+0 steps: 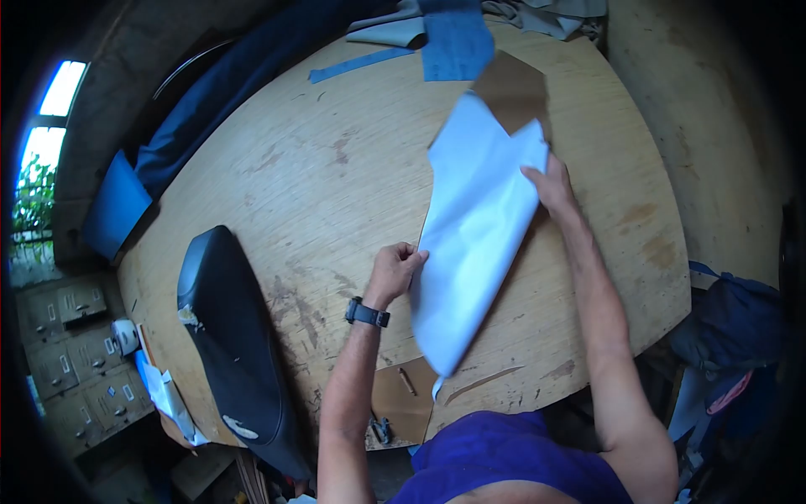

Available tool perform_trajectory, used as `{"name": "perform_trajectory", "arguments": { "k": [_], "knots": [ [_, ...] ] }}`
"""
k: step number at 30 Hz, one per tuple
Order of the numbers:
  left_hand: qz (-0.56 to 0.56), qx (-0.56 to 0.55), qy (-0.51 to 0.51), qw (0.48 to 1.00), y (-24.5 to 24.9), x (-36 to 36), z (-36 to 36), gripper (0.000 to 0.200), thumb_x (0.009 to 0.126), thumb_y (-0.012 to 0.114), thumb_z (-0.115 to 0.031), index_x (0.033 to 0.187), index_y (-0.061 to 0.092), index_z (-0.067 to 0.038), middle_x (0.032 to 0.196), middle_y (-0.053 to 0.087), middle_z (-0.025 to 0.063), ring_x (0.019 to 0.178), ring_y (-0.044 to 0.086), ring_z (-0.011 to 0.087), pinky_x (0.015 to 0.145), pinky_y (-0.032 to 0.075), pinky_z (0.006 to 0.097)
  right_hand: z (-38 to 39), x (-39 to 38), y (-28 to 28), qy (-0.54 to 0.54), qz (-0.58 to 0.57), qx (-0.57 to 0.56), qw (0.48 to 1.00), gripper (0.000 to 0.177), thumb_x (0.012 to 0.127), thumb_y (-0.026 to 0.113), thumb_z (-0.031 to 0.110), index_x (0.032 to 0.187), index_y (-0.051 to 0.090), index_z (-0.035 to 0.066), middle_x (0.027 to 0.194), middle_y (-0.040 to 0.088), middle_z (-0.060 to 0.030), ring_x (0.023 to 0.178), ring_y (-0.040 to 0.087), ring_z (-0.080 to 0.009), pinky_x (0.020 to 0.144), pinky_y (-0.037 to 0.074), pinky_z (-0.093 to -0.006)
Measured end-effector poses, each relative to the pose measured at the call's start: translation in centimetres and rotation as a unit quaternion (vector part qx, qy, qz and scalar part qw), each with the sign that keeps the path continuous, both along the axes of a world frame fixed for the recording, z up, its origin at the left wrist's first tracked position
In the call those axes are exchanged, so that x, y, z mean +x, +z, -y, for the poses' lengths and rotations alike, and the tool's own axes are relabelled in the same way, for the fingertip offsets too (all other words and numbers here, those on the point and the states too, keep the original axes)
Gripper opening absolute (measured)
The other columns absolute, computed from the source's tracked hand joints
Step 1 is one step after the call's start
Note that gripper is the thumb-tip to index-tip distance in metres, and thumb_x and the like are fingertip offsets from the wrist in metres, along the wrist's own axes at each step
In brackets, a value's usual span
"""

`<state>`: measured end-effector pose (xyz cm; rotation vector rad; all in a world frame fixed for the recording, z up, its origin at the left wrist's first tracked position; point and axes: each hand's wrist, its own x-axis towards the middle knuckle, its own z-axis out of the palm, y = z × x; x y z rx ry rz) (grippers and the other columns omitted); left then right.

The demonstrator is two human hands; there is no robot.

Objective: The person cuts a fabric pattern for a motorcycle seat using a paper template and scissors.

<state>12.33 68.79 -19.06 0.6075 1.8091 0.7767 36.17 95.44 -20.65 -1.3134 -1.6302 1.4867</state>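
A pale bluish-white sheet with a notched far end is held over the wooden table. My left hand, with a dark watch on its wrist, pinches the sheet's left edge. On the other side, my right hand grips the sheet near its upper right corner, thumb on top and the other fingers partly hidden. Beyond the sheet's far end lies a brown piece, partly covered by it.
A black motorcycle-type seat stands on the table at the left. Blue material and grey scraps lie at the far edge. Near me are a brown board and a small dark tool. Drawers stand at the far left.
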Motion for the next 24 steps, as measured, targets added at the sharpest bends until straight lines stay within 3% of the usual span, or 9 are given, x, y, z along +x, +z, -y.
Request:
{"name": "perform_trajectory", "arguments": {
  "k": [3,4,7,10,13,16,20,22,24],
  "knots": [
    [0.046,0.088,0.189,0.977,-1.8,2.9,3.9,0.021,0.097,0.072,-0.020,0.093,0.071,0.001,0.078,0.069,0.0019,0.065,0.059,0.0061,0.057,0.047,0.0223,-3.5,-9.4,2.1,0.142,0.043,0.054,0.987,0.047,0.087,0.068,0.006,0.132,0.059,-0.006,0.115,0.070,-0.0156,0.106,0.067,-0.0233,0.097,0.052,-0.0364],
    [0.067,0.080,0.236,0.966,-2.0,4.8,4.5,0.022,0.099,0.071,-0.020,0.095,0.069,0.002,0.080,0.069,0.0026,0.066,0.060,0.0066,0.058,0.049,0.0224,-4.6,-12.2,1.3,0.210,0.004,0.008,0.978,0.051,0.087,0.071,0.010,0.134,0.058,-0.005,0.117,0.070,-0.0184,0.108,0.068,-0.0255,0.098,0.052,-0.0377],
    [0.223,0.098,0.379,0.893,-2.3,12.1,4.3,0.019,0.103,0.066,-0.020,0.100,0.062,-0.001,0.082,0.064,0.0004,0.067,0.059,0.0073,0.060,0.052,0.0225,-4.9,-17.6,1.6,0.299,0.139,0.042,0.943,0.055,0.088,0.074,0.014,0.137,0.057,-0.004,0.124,0.069,-0.0213,0.113,0.067,-0.0280,0.099,0.052,-0.0397],
    [0.223,0.095,0.368,0.898,-3.0,14.8,1.9,0.019,0.104,0.063,-0.019,0.105,0.056,-0.001,0.088,0.063,0.0035,0.076,0.066,0.0121,0.069,0.061,0.0285,-5.1,-17.8,-0.1,0.299,0.173,0.102,0.933,0.062,0.091,0.074,0.024,0.142,0.053,-0.003,0.129,0.067,-0.0231,0.116,0.066,-0.0296,0.100,0.052,-0.0414],
    [0.301,0.092,0.360,0.878,-2.3,13.9,0.7,0.021,0.106,0.060,-0.021,0.107,0.056,-0.001,0.096,0.065,0.0081,0.081,0.069,0.0166,0.073,0.062,0.0315,-2.7,-13.4,2.7,0.237,0.160,0.012,0.958,0.070,0.093,0.072,0.034,0.147,0.049,-0.003,0.130,0.066,-0.0229,0.118,0.066,-0.0286,0.101,0.052,-0.0400],
    [0.344,0.074,0.332,0.875,-1.1,10.3,1.3,0.025,0.106,0.059,-0.025,0.110,0.055,-0.001,0.110,0.066,0.0152,0.087,0.070,0.0232,0.080,0.063,0.0367,0.3,-4.3,2.1,0.279,0.186,0.009,0.942,0.078,0.094,0.071,0.044,0.150,0.044,-0.004,0.126,0.067,-0.0219,0.116,0.066,-0.0269,0.099,0.052,-0.0399],
    [0.265,0.107,0.349,0.893,-1.0,2.7,0.9,0.034,0.103,0.063,-0.024,0.119,0.052,0.003,0.108,0.065,0.0170,0.090,0.070,0.0274,0.078,0.065,0.0383,9.1,9.7,3.2,0.163,0.209,-0.048,0.963,0.072,0.093,0.076,0.033,0.147,0.048,-0.005,0.115,0.068,-0.0147,0.102,0.064,-0.0189,0.091,0.053,-0.0330],
    [0.191,0.112,0.360,0.906,-1.1,-1.1,-0.9,0.038,0.100,0.068,-0.022,0.121,0.052,0.005,0.105,0.066,0.0168,0.086,0.072,0.0273,0.071,0.066,0.0384,13.1,15.4,2.0,0.061,0.153,-0.116,0.980,0.066,0.092,0.078,0.022,0.145,0.050,-0.004,0.115,0.068,-0.0132,0.099,0.062,-0.0159,0.087,0.053,-0.0299],
    [0.122,0.106,0.360,0.919,-0.7,-4.1,-2.1,0.042,0.096,0.074,-0.021,0.119,0.053,0.006,0.100,0.067,0.0152,0.080,0.072,0.0240,0.063,0.065,0.0362,16.7,18.8,2.1,0.061,0.133,-0.083,0.986,0.063,0.091,0.076,0.016,0.145,0.051,-0.003,0.121,0.066,-0.0132,0.101,0.062,-0.0159,0.086,0.054,-0.0301]
  ]
}}
